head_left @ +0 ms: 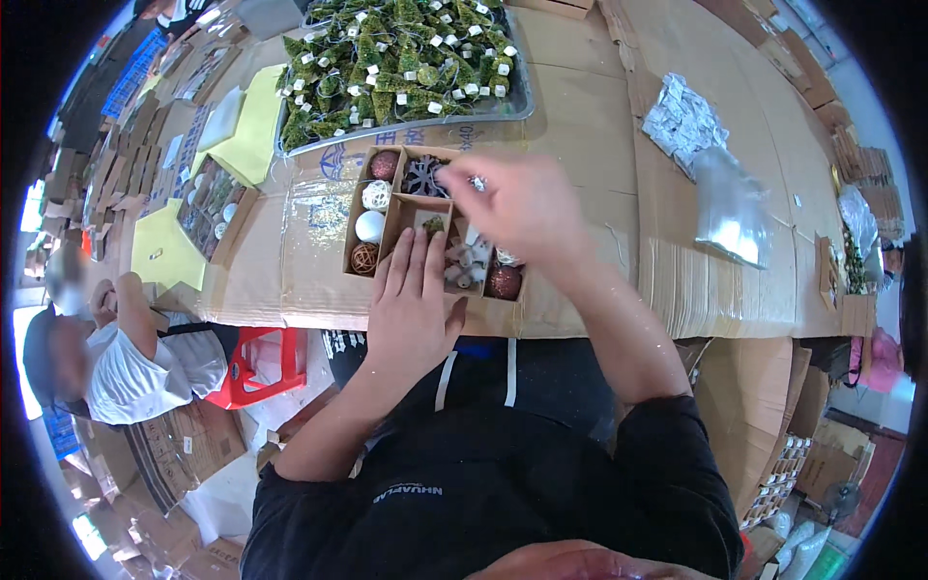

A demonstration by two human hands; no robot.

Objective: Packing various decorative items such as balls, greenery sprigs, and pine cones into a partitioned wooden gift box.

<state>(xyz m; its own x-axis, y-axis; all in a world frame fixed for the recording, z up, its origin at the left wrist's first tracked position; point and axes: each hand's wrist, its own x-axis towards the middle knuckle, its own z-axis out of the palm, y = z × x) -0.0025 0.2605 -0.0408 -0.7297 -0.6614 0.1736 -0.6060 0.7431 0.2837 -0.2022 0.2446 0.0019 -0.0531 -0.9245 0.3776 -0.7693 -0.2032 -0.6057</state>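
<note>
A shallow brown compartment box (pixel 421 202) lies on the table in front of me. Down its left column run a dark red glitter ball (pixel 384 165), a white woven ball (pixel 376 196), a plain white ball (pixel 369 227) and a brown rattan ball (pixel 364 258). A dark snowflake (pixel 421 177) fills the upper compartment; a pale snowflake (pixel 468 263) lies lower right beside another dark red ball (pixel 504 281). My left hand (pixel 411 300) reaches flat into the middle compartment, fingers stretched by a small green piece (pixel 432 224). Over the upper right corner, my right hand (pixel 517 203) is curled and motion-blurred, its fingertips unclear.
Beyond the box stands a grey tray (pixel 406 124) heaped with small green trees bearing white tags. Crumpled paper (pixel 683 121) and a clear plastic bag (pixel 732 213) lie to the right. Another filled box (pixel 232 227) sits at left, near a seated person (pixel 135 358) and a red stool (pixel 266 367).
</note>
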